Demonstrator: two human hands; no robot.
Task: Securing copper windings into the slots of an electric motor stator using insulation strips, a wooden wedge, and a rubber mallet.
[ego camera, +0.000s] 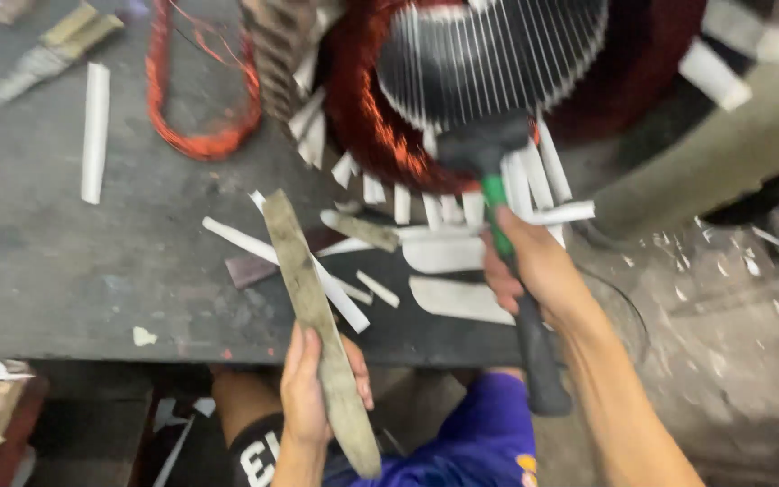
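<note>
My right hand [534, 266] grips the black and green handle of a mallet [484, 149], whose dark head rests against the copper windings of a large motor stator [489, 63]. White paper insulation strips [525, 185] stick out of the stator slots around the mallet head. My left hand [313, 383] holds a long flat worn stick [313, 302], which points up and away across the dark workbench [65, 271]. The stick's far end lies over loose white strips near the stator.
A loop of orange copper wire [200, 99] lies at the bench's back left. A single white strip [94, 131] and a flat tool [51, 50] lie further left. More paper scraps [457, 298] lie by the bench's front edge. A littered concrete floor [732, 307] is on the right.
</note>
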